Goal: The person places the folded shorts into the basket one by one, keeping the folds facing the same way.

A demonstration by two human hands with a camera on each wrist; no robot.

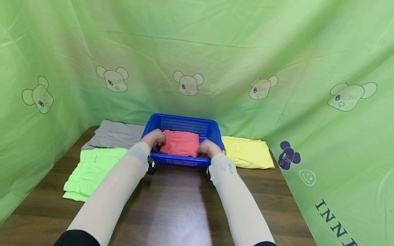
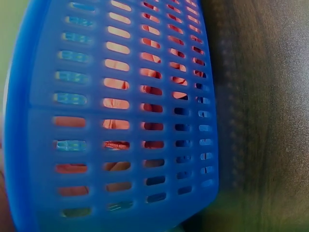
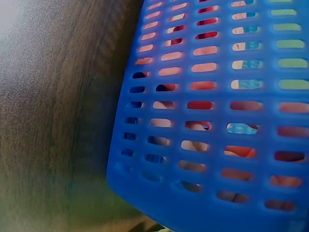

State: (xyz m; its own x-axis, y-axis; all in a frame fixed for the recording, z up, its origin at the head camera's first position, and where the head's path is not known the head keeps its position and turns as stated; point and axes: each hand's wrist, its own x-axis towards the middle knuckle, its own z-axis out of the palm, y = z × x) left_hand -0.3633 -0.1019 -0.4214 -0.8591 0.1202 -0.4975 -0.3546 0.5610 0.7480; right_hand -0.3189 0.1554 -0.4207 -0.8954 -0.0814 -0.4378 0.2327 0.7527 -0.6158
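A folded red garment [image 1: 180,142] lies within a blue plastic basket [image 1: 181,118]. My left hand [image 1: 157,137] reaches over the basket's near left corner and grips the garment's left edge. At the opposite edge, my right hand [image 1: 209,148] holds it with bent fingers, partly hidden behind the basket's near rim. In the left wrist view the slotted basket wall [image 2: 96,108] fills most of the picture, with red cloth showing through. The right wrist view likewise shows the basket wall [image 3: 217,96], with red cloth and parts of fingers behind the slots.
Left of the basket lie a folded grey garment [image 1: 115,135] and, nearer, a bright green one [image 1: 95,167]. A folded yellow garment [image 1: 249,152] with a gathered edge lies at the right. Under them is a dark wooden table [image 1: 178,205], bordered by a green printed curtain [image 1: 197,41].
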